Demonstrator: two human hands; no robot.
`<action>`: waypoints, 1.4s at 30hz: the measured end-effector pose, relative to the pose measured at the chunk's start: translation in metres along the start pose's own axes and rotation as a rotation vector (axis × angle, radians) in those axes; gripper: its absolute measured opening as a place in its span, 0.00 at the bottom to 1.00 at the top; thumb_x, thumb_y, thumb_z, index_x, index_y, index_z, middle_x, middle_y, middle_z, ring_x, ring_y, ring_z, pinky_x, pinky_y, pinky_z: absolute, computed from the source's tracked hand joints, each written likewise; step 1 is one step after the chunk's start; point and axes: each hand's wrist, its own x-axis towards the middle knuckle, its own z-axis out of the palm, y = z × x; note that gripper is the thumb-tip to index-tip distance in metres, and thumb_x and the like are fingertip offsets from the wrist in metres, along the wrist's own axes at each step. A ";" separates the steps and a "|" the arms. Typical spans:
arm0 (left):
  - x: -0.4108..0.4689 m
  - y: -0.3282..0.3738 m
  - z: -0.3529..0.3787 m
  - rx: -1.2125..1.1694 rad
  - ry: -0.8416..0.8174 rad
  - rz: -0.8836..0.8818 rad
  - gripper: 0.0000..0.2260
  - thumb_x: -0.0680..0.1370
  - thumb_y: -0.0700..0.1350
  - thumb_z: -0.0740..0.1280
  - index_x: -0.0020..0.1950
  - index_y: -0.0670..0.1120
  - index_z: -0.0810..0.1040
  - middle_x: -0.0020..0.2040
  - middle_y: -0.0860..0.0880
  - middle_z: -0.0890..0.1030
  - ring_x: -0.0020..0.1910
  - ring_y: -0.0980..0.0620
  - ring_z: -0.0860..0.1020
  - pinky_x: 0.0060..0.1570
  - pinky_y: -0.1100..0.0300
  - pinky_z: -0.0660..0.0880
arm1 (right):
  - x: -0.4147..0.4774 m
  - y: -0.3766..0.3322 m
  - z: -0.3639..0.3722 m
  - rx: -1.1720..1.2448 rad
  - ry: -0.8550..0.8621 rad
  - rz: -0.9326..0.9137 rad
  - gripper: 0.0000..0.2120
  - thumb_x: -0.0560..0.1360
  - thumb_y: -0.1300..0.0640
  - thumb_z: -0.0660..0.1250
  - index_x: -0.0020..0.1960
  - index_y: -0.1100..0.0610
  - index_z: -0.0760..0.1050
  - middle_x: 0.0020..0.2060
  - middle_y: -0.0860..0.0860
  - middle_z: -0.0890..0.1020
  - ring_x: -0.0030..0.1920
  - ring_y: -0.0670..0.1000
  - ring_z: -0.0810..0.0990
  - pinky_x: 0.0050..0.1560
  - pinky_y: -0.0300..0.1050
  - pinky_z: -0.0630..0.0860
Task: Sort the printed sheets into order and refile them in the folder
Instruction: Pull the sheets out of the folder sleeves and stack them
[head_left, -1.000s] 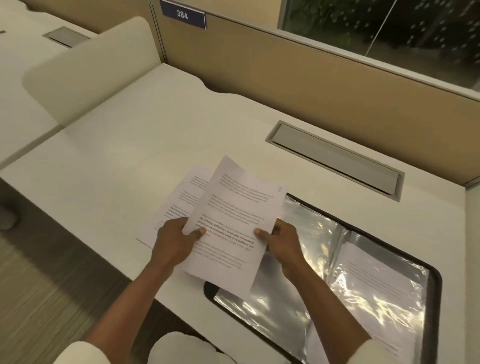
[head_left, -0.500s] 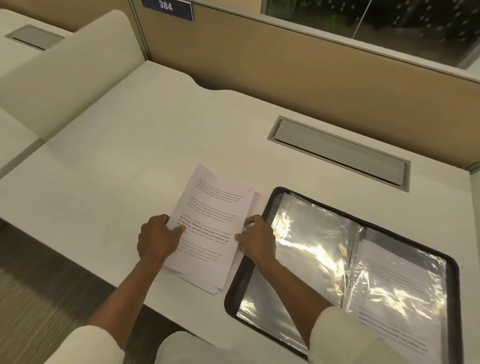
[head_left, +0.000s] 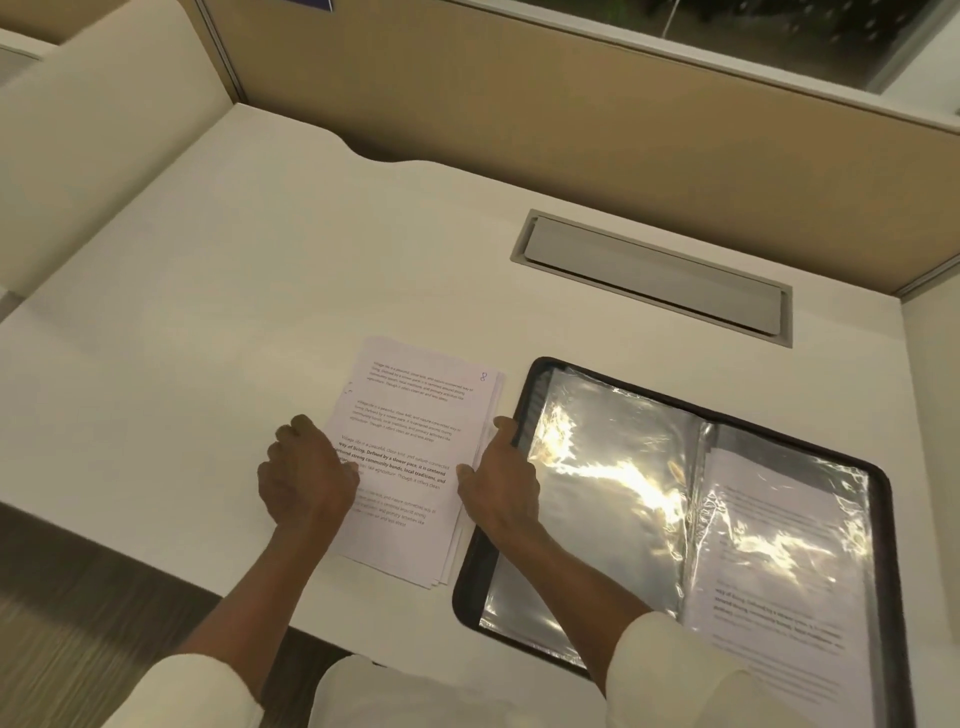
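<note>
A stack of printed sheets (head_left: 410, 431) lies flat on the white desk (head_left: 208, 338), its top page marked 8 by hand in the upper right corner. My left hand (head_left: 306, 478) grips the stack's left edge with curled fingers and the thumb on the paper. My right hand (head_left: 501, 478) pinches the right edge, thumb on top. Just right of the stack lies the open black folder (head_left: 458, 597). Its left clear sleeve (head_left: 597, 493) looks empty and glares. The right sleeve holds one printed sheet (head_left: 779, 571).
A grey cable hatch (head_left: 649, 275) is set into the desk behind the folder. A tan partition (head_left: 571, 130) closes the back, and a cream divider (head_left: 104, 130) stands at the left. The desk's front edge runs just under my wrists.
The sheets I held raised and fanned a second ago have come down onto the desk as one squared stack left of the folder. Both hands moved down with them.
</note>
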 end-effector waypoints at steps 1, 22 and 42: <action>-0.002 0.003 0.000 0.105 0.019 0.035 0.25 0.72 0.49 0.80 0.60 0.41 0.72 0.55 0.40 0.79 0.55 0.38 0.79 0.53 0.46 0.74 | -0.002 0.003 -0.001 0.012 0.004 -0.008 0.33 0.81 0.56 0.70 0.78 0.54 0.56 0.55 0.50 0.83 0.42 0.47 0.80 0.43 0.45 0.80; -0.203 0.203 0.056 0.028 -0.151 1.190 0.14 0.85 0.56 0.64 0.59 0.47 0.81 0.55 0.49 0.83 0.53 0.49 0.80 0.50 0.53 0.77 | -0.135 0.219 -0.095 -0.162 0.648 0.250 0.36 0.80 0.41 0.64 0.82 0.58 0.61 0.80 0.59 0.62 0.77 0.62 0.65 0.74 0.67 0.66; -0.280 0.251 0.108 -0.056 -0.302 1.116 0.26 0.81 0.62 0.67 0.74 0.50 0.71 0.80 0.52 0.63 0.74 0.53 0.69 0.64 0.55 0.78 | -0.174 0.308 -0.152 -0.329 0.522 0.451 0.42 0.78 0.28 0.52 0.78 0.58 0.67 0.81 0.64 0.61 0.78 0.67 0.64 0.75 0.67 0.66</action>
